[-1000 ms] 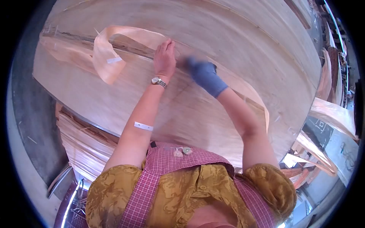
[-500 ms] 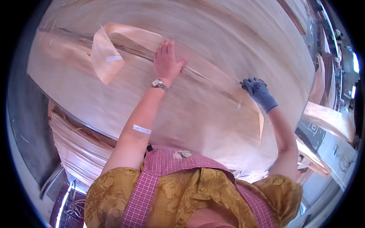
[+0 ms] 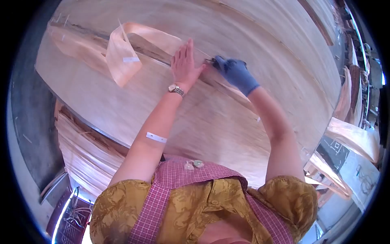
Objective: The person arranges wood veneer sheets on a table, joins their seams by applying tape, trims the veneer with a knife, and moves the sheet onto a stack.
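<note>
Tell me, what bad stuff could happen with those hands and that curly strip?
The gloved right hand is very close to the bare left hand, so it might bump or pinch it.

The curly strip looks thin and its end curls up loosely, so a tug could crease or tear it.

The left hand has no glove, and a dark, rough-looking seam runs beside it, so a scratch seems possible.

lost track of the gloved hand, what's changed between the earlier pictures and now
The gloved right hand swung out to the right, then came back left beside the bare left hand. Whether it gripped or released anything is unclear. The left hand stayed on the pale strip, whose curled end still loops at left.
</note>
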`<state>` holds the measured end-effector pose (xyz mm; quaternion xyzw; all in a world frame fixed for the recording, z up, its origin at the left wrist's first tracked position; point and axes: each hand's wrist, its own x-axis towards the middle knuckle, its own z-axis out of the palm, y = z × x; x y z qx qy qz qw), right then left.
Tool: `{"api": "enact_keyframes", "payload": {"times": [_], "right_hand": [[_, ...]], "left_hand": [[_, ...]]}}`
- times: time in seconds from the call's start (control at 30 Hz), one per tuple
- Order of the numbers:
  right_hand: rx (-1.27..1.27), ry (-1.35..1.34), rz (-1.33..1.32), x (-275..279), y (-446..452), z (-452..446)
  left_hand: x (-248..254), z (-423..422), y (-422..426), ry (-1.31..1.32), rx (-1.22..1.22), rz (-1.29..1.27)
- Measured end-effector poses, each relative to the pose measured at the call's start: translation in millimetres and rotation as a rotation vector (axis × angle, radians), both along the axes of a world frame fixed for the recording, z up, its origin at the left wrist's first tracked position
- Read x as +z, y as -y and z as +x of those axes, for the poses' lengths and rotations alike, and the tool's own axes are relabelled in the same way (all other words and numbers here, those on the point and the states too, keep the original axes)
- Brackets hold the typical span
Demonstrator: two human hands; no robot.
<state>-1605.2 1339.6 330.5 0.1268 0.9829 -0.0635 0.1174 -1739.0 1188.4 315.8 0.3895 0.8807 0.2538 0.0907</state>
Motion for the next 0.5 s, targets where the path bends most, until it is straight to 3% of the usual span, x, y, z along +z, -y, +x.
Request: {"api": "enact_keyframes", "payload": {"times": [0.07, 0.33, 0.47, 0.5], "right_hand": [[-0.029, -0.08, 0.029, -3, -5, 47], [-0.58, 0.247, 0.04, 11, 32, 235], [-0.572, -0.192, 0.04, -3, 31, 272], [-0.613, -0.303, 0.046, 20, 38, 258]], "left_hand": [[0, 0, -1, 0.012, 0.005, -0.014], [-9, 4, -3, -0.101, -0.014, -0.009], [-2, 3, -11, -0.073, -0.041, -0.047], [2, 6, -7, -0.045, -0.048, -0.082]]}}
